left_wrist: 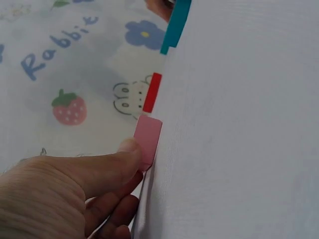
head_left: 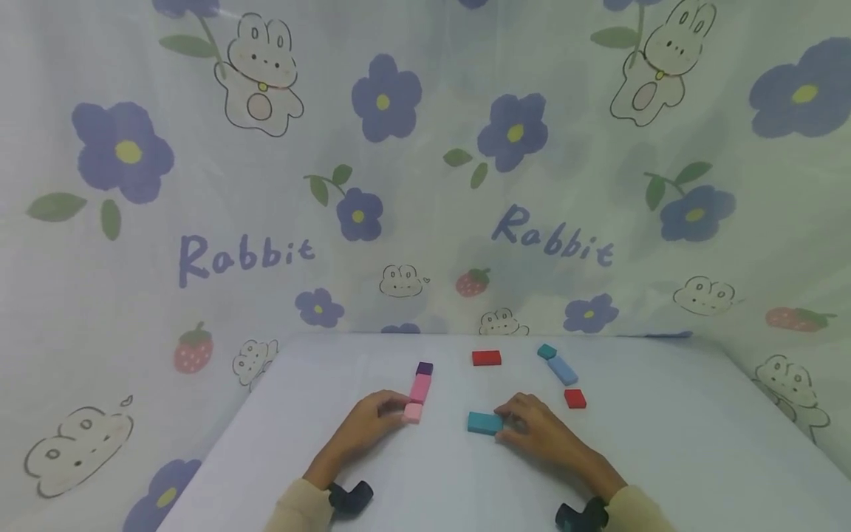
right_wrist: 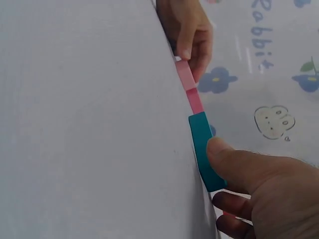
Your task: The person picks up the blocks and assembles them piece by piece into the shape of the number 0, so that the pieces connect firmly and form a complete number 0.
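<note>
1. The teal block (head_left: 484,423) lies flat on the white table (head_left: 425,488), its right end between the thumb and fingers of the right hand (head_left: 541,428), which pinches it with only a narrow gap between the tips.
2. Left of the teal block, the left hand (head_left: 374,423) pinches the light pink block (head_left: 413,413) — thumb and fingers nearly together, the block between them.
3. From that one, a row runs away from the person, to the left of the teal block and reaching beyond it: the light pink block nearest, then the longer pink block (head_left: 420,388), then the dark purple block (head_left: 424,368); they look end to end.
4. Straight beyond the teal block, well apart from it, lies the long red block (head_left: 487,358).
5. Beyond the teal block and to its right, the small green-teal block (head_left: 547,352) meets the far end of the light blue block (head_left: 562,371); the short red block (head_left: 575,399) sits nearer, also to its right.
6. Well beyond the teal block hangs a cloth (head_left: 425,162) — rabbits, flowers, strawberries and the word "Rabbit".
</note>
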`<state>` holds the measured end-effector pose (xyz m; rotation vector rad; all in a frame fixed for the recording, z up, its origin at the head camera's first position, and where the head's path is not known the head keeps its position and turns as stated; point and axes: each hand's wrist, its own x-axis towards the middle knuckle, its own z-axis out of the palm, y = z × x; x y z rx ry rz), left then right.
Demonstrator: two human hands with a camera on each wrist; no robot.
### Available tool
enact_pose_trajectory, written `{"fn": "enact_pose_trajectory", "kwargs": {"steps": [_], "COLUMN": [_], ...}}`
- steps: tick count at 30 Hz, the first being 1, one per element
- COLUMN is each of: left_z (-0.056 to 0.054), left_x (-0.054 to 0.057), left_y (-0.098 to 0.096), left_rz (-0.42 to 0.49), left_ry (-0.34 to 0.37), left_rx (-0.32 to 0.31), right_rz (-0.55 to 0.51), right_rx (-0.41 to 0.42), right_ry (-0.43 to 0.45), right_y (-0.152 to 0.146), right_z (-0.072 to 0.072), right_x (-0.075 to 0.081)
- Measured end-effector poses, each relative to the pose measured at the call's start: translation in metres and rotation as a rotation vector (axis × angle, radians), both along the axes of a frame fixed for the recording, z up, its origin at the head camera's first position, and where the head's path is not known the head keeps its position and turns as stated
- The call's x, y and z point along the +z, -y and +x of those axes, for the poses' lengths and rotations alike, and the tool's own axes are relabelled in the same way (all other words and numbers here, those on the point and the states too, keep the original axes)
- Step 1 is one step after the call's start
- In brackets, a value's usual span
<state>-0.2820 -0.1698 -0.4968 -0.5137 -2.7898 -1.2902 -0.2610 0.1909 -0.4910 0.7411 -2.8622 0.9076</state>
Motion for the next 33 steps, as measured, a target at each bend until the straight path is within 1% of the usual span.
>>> {"fn": "enact_pose_trajectory", "kwargs": {"steps": [5, 11, 17, 20, 23, 27, 30, 33], "left_z": [-0.001, 0.0, 0.002, 0.003, 0.004, 0.005, 0.005, 0.003], "left_x": [-0.001, -0.002, 0.001, 0.002, 0.002, 0.002, 0.003, 0.004], "left_y": [-0.002, -0.004, -0.006, -0.005, -0.004, -0.003, -0.004, -0.006], "left_rz": [-0.01, -0.017, -0.052, -0.055, -0.054, -0.034, -0.026, -0.03], "left_ry": [-0.019, -0.003, 0.01, -0.001, 0.001, 0.006, 0.015, 0.023], "left_rx": [0.011, 0.017, 0.047, 0.056, 0.055, 0.032, 0.02, 0.03], "right_rz": [-0.018, -0.015, -0.005, -0.023, -0.04, -0.049, -0.062, -0.087], "right_rx": [-0.007, -0.025, -0.051, -0.057, -0.054, -0.055, -0.038, 0.01], "right_ry": [-0.013, -0.029, -0.042, -0.038, -0.024, -0.002, 0.009, 0.025], "right_y": [0.0, 0.002, 0.007, 0.009, 0.011, 0.012, 0.012, 0.01], "right_z": [0.001, 0.002, 0.003, 0.003, 0.003, 0.004, 0.006, 0.008], "right_x": [-0.003, -0.004, -0.002, -0.003, -0.004, -0.002, 0.001, 0.006]}}
